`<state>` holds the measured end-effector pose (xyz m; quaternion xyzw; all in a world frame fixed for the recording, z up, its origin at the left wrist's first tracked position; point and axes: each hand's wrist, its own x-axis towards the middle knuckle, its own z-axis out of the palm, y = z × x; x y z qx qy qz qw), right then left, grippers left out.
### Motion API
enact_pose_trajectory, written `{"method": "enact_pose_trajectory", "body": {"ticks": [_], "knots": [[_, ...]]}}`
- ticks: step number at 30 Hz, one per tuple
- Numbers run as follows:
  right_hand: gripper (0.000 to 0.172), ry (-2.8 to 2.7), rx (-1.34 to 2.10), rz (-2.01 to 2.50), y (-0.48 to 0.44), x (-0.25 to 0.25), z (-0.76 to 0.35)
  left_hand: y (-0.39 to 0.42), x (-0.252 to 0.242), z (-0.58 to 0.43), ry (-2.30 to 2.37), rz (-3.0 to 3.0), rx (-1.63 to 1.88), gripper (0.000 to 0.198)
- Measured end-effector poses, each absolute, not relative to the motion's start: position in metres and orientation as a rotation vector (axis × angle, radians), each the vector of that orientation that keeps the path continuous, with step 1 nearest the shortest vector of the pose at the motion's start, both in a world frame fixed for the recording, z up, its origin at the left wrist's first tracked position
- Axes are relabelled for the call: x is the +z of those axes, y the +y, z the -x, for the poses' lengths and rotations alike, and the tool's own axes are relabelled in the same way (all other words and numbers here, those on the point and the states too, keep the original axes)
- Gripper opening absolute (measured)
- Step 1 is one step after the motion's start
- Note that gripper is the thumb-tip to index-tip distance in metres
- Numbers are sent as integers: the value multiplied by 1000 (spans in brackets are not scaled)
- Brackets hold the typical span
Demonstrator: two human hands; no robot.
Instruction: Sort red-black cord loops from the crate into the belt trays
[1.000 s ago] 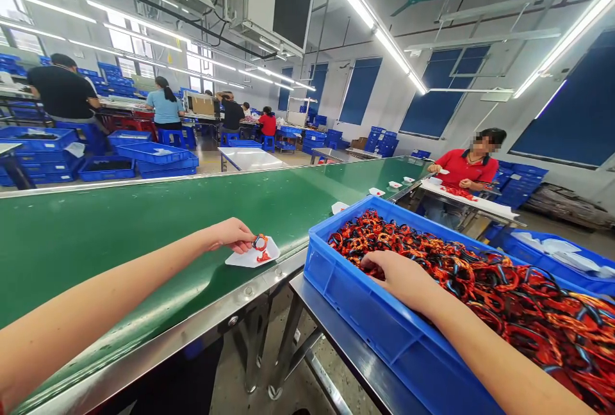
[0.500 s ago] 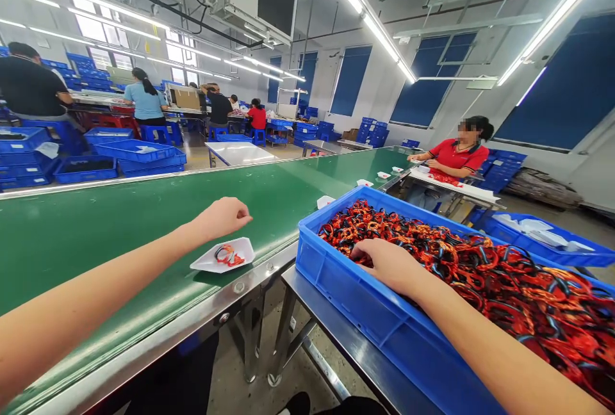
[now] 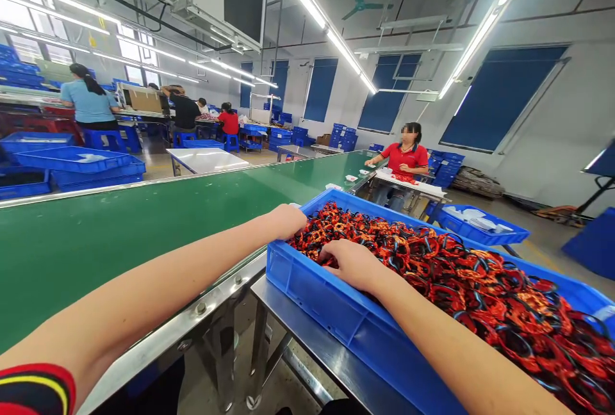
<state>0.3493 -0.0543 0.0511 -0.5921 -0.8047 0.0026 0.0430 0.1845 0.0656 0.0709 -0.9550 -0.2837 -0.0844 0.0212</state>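
Observation:
A blue plastic crate (image 3: 331,303) stands on a steel table beside the green conveyor belt (image 3: 120,223). It is heaped with tangled red, orange and black loops (image 3: 461,274). My left hand (image 3: 287,219) reaches across the crate's near-left corner, its fingers curled down into the loops and hidden. My right hand (image 3: 350,262) rests palm down on the heap near the front wall, fingers dipped in among the loops. Whatever either hand holds is not visible.
A person in a red shirt (image 3: 405,155) sits farther along the belt at a white table, with small white trays (image 3: 350,178) on the belt nearby. Another blue crate (image 3: 483,226) stands behind. Several people and stacked blue crates (image 3: 72,168) fill the far left.
My left hand left the white tray with a loop on the belt and moved right into the crate. The view swung right, and the tray is out of sight. The right hand stayed in the heap.

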Motion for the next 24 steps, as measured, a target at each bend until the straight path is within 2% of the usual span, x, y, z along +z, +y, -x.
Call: {"method": "enact_pose_trajectory", "body": {"ticks": [3,7,12,16,24], "knots": [[20,-2462,5,1826,-54,52,-349,66,72,-178,-847,3025,-383,11],[21,-2456,-12,1822,-53,54,-348,60,67,-165,-871,3132,-667,27],[22,-2431,4,1856,-53,56,-347,58,55,-163,-1276,3617,-1251,25],[22,-2438,-1,1840,-53,55,-347,57,57,-163,-1462,3706,-1607,25],[19,-2423,-8,1805,-54,51,-348,58,60,-157,-1503,3738,-1838,32]]}}
